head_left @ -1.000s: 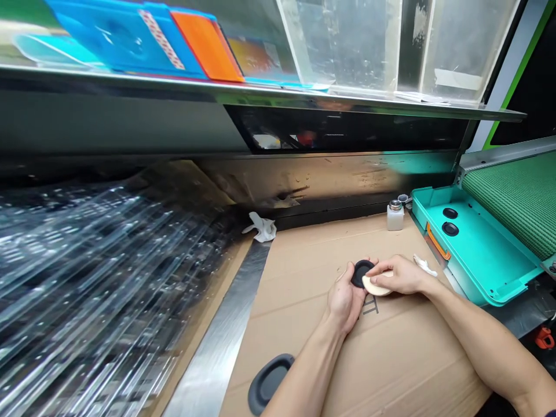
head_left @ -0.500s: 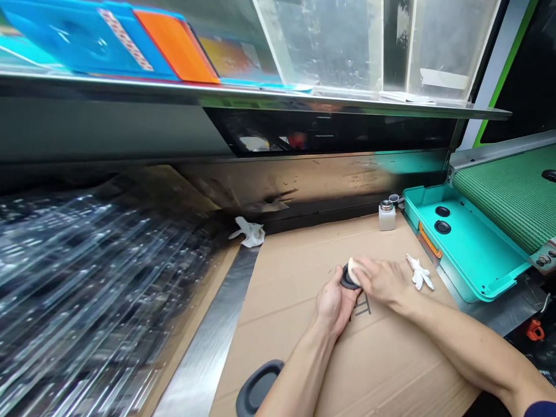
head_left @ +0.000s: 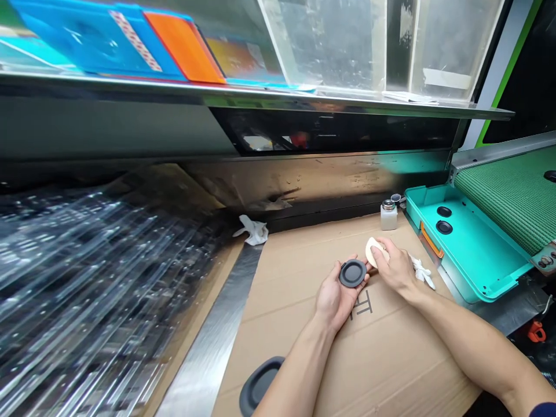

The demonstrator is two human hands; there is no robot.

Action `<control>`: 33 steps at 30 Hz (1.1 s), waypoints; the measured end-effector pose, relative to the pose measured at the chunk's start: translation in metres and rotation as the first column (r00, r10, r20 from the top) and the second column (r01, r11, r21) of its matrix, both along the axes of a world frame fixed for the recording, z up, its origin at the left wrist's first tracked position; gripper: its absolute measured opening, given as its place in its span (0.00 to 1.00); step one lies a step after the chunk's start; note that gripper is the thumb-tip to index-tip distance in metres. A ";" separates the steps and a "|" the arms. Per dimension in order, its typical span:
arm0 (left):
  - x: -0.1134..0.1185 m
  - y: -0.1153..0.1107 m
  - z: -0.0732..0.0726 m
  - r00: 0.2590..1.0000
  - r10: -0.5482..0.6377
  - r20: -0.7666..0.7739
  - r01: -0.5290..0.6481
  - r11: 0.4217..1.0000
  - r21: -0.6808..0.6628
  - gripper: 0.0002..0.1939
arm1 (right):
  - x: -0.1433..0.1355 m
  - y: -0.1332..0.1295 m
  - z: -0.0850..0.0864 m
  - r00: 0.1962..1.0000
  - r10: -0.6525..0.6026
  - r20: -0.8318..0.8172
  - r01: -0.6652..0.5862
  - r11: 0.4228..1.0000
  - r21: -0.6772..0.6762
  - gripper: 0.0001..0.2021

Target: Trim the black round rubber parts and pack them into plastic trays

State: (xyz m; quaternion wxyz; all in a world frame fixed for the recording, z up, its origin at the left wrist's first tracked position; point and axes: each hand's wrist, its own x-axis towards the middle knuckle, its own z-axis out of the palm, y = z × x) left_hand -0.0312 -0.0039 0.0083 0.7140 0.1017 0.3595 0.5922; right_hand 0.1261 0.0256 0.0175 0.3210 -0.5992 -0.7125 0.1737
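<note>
My left hand (head_left: 336, 298) holds a round dark grey disc with a raised rim (head_left: 353, 273), tilted face up on the fingers above the cardboard sheet (head_left: 295, 272). Just to its right, my right hand (head_left: 394, 267) pinches a cream-coloured round pad, like a sponge (head_left: 374, 252). Pad and disc are apart. A larger dark grey, rounded piece with a hollow middle (head_left: 260, 385) lies at the near left of the cardboard, partly behind my left forearm. Beyond my right hand rests a crumpled white glove or cloth (head_left: 423, 273).
A teal tray (head_left: 486, 255) with two black round pieces (head_left: 443, 220) stands at the right, beside a green conveyor belt (head_left: 512, 185). A small white bottle (head_left: 388, 215) is at the back. Clear plastic trays (head_left: 87, 301) fill the left. A metal shelf (head_left: 260, 95) overhangs the back.
My right hand has lifted the cream pad off the disc and moved up and right. The disc now shows its full face in my left hand, which stays nearly in place.
</note>
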 end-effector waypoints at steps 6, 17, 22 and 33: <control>-0.006 -0.001 0.002 0.989 -0.030 0.146 0.023 0.999 0.045 0.19 | 0.000 -0.006 -0.002 1.000 0.004 -0.023 -0.004 1.000 -0.004 0.20; 0.007 0.000 -0.003 0.993 -0.018 0.118 0.013 0.999 0.043 0.19 | -0.019 -0.018 0.000 0.992 0.111 0.055 -0.103 0.985 -0.141 0.21; 0.010 -0.003 0.001 0.994 -0.023 0.105 0.017 0.998 0.059 0.20 | -0.024 -0.020 -0.003 0.971 0.204 -0.126 -0.221 0.966 -0.133 0.11; -0.009 0.007 -0.002 0.988 0.147 0.044 -0.149 0.987 0.058 0.15 | 0.009 -0.007 0.013 0.895 0.444 -0.048 -0.435 0.844 -0.314 0.10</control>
